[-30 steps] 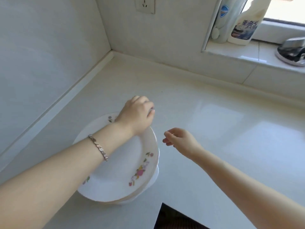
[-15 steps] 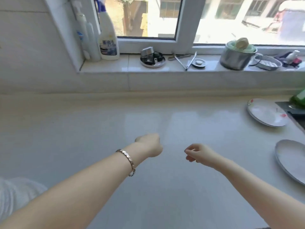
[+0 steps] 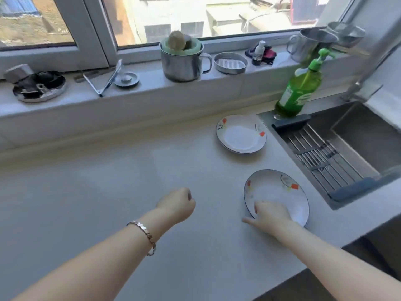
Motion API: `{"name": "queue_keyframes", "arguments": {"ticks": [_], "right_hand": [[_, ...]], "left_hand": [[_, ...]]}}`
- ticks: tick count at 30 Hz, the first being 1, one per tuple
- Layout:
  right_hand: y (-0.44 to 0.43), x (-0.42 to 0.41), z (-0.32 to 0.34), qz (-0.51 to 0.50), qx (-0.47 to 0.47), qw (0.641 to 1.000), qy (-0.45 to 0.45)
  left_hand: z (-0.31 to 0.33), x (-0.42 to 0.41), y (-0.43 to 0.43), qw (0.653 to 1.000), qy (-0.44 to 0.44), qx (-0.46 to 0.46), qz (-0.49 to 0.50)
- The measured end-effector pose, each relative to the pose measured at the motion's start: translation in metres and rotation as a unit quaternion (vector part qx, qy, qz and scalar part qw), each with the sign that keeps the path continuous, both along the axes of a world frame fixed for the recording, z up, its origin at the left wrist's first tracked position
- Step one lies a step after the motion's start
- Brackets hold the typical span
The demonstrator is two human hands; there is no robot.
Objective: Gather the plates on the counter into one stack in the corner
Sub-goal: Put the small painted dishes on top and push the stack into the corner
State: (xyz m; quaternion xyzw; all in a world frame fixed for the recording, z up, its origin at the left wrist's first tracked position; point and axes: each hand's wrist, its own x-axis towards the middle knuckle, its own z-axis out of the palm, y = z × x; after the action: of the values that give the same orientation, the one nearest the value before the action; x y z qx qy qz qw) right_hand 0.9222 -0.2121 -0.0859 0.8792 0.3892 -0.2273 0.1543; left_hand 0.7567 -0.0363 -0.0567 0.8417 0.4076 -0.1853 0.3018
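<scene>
Plates: my right hand (image 3: pixel 270 215), fingers spread, is pressing the near plate (image 3: pixel 280 193)'s rim; left hand (image 3: pixel 176 205) is hovering fisted, empty. Glazed rim risks sliding toward the sink (image 3: pixel 347 144).

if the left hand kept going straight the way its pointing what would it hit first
Probably nothing soon. The left hand, a loose fist, points up and right across bare counter; the far plate by the sink looks like the first thing on that line, though depth is hard to judge.
</scene>
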Motion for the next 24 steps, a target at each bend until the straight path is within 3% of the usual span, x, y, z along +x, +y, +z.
{"name": "queue_keyframes", "arguments": {"ticks": [3, 6, 8, 12, 15, 18, 21, 23, 24], "right_hand": [[0.005, 0.003, -0.028, 0.034, -0.012, 0.999, -0.005], [0.012, 0.008, -0.029, 0.082, 0.087, 0.991, -0.052], [0.014, 0.016, -0.023, 0.101, 0.141, 0.983, -0.065], [0.016, 0.024, 0.012, 0.174, 0.28, 0.939, -0.094], [0.028, 0.018, 0.023, 0.282, 0.385, 0.876, -0.076], [0.048, 0.013, 0.032, 0.387, 0.407, 0.824, -0.071], [0.073, 0.028, 0.034, 0.469, 0.417, 0.777, -0.041], [0.087, 0.045, 0.032, 0.424, 0.451, 0.785, 0.032], [0.094, 0.053, 0.031, 0.331, 0.486, 0.804, 0.088]], "left_hand": [[-0.007, 0.011, -0.001, 1.0, 0.013, -0.014, 0.011], [-0.01, 0.015, -0.001, 0.997, 0.001, -0.067, 0.044], [-0.006, 0.022, -0.004, 0.984, -0.035, -0.15, 0.092], [0.018, 0.049, -0.01, 0.883, -0.119, -0.378, 0.251], [0.035, 0.071, -0.003, 0.822, -0.137, -0.456, 0.314], [0.042, 0.08, 0.007, 0.83, -0.16, -0.394, 0.361], [0.039, 0.073, 0.02, 0.803, -0.213, -0.302, 0.468], [0.038, 0.066, 0.032, 0.773, -0.244, -0.278, 0.516], [0.037, 0.062, 0.04, 0.76, -0.259, -0.266, 0.534]]}}
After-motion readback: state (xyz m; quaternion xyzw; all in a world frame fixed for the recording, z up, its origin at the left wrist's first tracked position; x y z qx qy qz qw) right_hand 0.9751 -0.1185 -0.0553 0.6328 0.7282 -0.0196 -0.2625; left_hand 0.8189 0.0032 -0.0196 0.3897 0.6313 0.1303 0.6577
